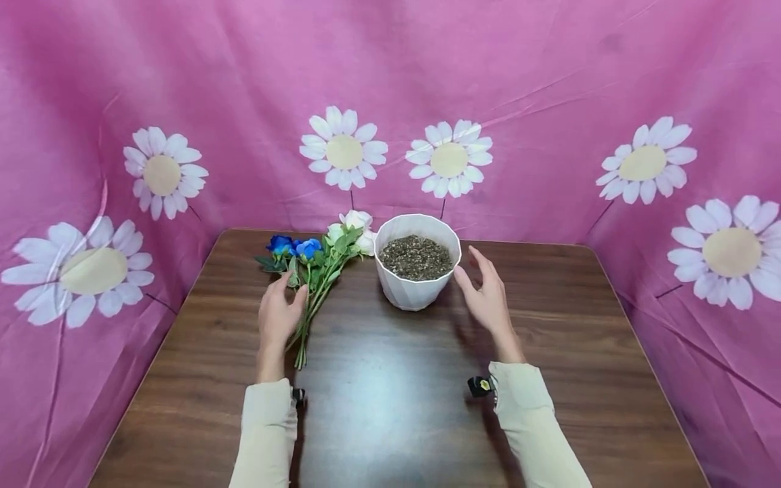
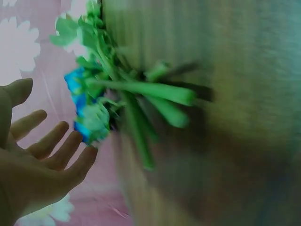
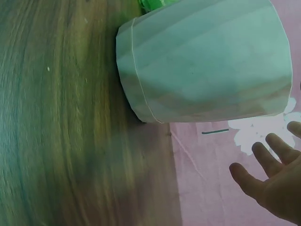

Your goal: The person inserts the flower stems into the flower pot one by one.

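Observation:
A white faceted flower pot (image 1: 410, 291) filled with dark soil (image 1: 416, 257) stands at the back middle of the table. My right hand (image 1: 486, 297) is beside its right side, fingers spread, and in the right wrist view the hand is apart from the pot (image 3: 207, 66). Left of the pot lies a bunch of flowers with green stems (image 1: 314, 308), blue blooms (image 1: 309, 249) and white blooms (image 1: 356, 220). My left hand (image 1: 281, 315) is by the stems with relaxed fingers. The left wrist view shows that hand (image 2: 42, 160) holding nothing, next to the stems (image 2: 141, 89).
The brown wooden table (image 1: 390, 420) reaches back to a pink cloth (image 1: 390, 61) printed with white daisies, which hangs behind it and on both sides. A small black device (image 1: 480, 386) is strapped at the right wrist.

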Tool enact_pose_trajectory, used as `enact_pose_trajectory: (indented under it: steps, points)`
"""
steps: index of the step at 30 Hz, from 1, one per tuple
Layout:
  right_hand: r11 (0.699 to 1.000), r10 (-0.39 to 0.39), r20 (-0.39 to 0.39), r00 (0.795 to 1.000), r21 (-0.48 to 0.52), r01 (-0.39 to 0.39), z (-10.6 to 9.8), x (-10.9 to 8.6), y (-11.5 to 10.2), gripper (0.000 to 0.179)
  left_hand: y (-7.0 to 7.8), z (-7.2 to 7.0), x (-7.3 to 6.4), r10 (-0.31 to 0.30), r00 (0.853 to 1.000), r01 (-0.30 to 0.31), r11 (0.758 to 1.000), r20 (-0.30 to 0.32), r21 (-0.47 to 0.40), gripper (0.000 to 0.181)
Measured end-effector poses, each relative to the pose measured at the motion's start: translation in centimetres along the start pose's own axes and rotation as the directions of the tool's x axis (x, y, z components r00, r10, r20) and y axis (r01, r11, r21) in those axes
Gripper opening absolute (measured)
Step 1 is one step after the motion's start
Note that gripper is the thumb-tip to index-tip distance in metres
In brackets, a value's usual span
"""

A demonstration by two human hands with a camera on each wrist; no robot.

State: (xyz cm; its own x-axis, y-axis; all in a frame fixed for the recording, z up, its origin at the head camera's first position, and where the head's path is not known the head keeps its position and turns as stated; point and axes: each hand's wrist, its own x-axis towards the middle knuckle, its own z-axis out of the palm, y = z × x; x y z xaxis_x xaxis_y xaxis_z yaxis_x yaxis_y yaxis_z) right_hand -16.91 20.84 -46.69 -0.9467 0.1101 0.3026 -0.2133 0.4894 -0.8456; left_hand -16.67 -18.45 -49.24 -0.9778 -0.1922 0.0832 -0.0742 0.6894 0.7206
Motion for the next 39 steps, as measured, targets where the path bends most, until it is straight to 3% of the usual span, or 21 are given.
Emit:
enact_pose_trajectory:
  steps: [4, 10, 19, 27, 34, 39]
  points:
    - [0.994, 0.042, -0.003, 0.999, 0.097, -0.042, 0.5, 0.1, -0.4, 0.056, -1.6, -0.3, -0.6, -0.108, 0.994, 0.108, 0.993, 0.002, -0.056, 0.054]
    - [0.974, 0.074, -0.011, 0.997, 0.213, -0.070, 0.2, -0.4, -3.9, 0.053, -2.6, 0.0, -0.5, -0.124, 0.992, 0.126, 0.986, 0.019, -0.109, 0.053]
    - [0.950, 0.081, -0.002, 0.997, 0.304, -0.076, 1.1, 0.1, -3.0, 0.050, -3.4, 0.3, 0.0, -0.157, 0.987, 0.160, 0.972, 0.027, -0.170, 0.054]
    - [0.868, 0.174, 0.050, 0.984, 0.463, -0.177, 2.2, 0.9, 0.6, 0.049, -3.4, 1.0, 0.5, -0.200, 0.979, 0.203, 0.962, 0.033, -0.182, 0.053]
    - [0.783, 0.187, 0.098, 0.977, 0.586, -0.209, 2.6, 0.9, 1.0, 0.052, -3.3, 1.6, 0.9, -0.256, 0.966, 0.255, 0.944, 0.023, -0.210, 0.049]
    - [0.738, 0.207, 0.112, 0.972, 0.634, -0.230, 2.9, 0.9, 0.8, 0.053, -3.4, 1.8, 1.5, -0.265, 0.963, 0.268, 0.955, 0.044, -0.123, 0.043]
